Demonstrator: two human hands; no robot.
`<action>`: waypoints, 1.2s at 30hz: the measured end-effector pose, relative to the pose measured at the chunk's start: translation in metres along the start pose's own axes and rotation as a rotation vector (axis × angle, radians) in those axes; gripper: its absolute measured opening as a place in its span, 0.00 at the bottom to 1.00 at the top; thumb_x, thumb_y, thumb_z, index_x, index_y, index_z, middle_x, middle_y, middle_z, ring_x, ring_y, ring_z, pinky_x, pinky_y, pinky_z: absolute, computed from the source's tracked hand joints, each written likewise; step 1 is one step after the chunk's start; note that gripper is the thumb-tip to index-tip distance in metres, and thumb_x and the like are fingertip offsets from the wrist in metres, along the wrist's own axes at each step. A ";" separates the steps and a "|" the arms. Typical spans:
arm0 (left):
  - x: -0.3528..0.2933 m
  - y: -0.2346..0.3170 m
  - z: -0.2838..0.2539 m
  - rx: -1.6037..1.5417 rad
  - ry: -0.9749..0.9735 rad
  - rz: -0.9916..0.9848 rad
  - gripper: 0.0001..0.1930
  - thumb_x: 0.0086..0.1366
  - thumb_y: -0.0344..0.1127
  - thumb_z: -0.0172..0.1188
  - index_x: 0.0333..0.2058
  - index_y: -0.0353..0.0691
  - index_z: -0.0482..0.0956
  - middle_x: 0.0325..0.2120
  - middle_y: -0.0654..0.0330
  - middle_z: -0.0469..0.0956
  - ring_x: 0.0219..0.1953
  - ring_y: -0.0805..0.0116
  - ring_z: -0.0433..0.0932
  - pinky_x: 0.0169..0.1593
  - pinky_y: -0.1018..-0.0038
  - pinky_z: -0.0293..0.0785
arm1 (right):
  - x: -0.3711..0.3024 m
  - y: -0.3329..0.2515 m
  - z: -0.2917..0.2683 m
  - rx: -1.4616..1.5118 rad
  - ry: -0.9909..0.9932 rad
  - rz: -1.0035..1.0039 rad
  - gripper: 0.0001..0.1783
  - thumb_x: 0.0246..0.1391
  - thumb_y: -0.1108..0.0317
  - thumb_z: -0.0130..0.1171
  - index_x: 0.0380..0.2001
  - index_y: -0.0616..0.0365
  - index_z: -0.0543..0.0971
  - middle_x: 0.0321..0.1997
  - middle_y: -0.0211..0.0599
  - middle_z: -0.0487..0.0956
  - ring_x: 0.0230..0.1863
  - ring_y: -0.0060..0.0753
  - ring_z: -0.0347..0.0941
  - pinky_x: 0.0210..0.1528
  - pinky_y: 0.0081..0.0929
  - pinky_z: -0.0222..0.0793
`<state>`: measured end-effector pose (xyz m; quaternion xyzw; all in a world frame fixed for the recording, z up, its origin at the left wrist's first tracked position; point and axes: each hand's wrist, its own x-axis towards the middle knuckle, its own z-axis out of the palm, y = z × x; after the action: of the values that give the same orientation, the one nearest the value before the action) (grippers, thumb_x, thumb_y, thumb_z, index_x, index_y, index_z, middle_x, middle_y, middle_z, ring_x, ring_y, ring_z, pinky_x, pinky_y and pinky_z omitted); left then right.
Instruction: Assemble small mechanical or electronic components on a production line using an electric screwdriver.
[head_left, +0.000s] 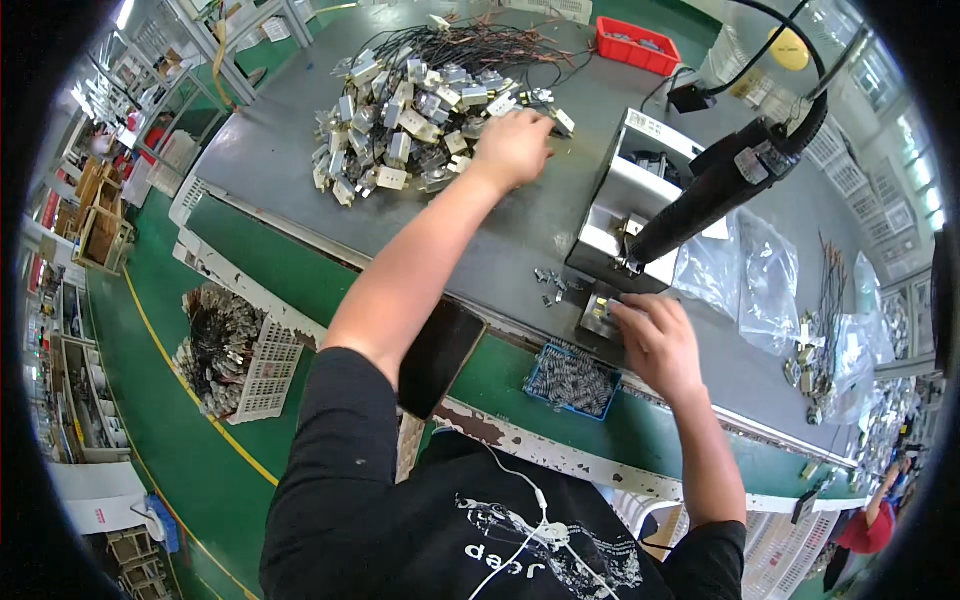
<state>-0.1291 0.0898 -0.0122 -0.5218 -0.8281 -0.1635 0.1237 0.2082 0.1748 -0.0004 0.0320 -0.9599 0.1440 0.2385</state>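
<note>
My left hand [515, 148] reaches to the right side of a heap of small silver metal parts with black wires [400, 120]. Its fingers curl down beside a wired part [562, 120] at the heap's edge; what lies under them is hidden. My right hand [660, 340] is at the front of the table, its bent fingertips closed at a small metal block [600, 312] with a yellowish piece on top. Just behind that hand stands a metal box-shaped fixture [602, 225], with a black cylindrical electric screwdriver [705, 195] slanting down over it.
Loose screws [550, 285] lie left of the block. A blue tray of small metal pieces [572, 382] sits at the front edge. Clear plastic bags [765, 275] and more wired parts [815, 360] are at right, a red bin [637, 46] at the back. A filled crate [268, 372] stands lower left.
</note>
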 end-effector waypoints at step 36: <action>-0.167 0.138 -0.070 -1.035 0.304 0.266 0.27 0.59 0.33 0.71 0.52 0.40 0.64 0.49 0.49 0.76 0.45 0.59 0.80 0.51 0.66 0.76 | -0.024 -0.001 -0.057 0.768 0.042 0.548 0.21 0.66 0.75 0.50 0.61 0.60 0.72 0.39 0.40 0.83 0.40 0.33 0.79 0.46 0.30 0.75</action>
<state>0.0688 -0.0203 0.0084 -0.5848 -0.5395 -0.6056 -0.0110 0.2552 0.1900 0.0367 -0.1394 -0.8052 0.5469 0.1820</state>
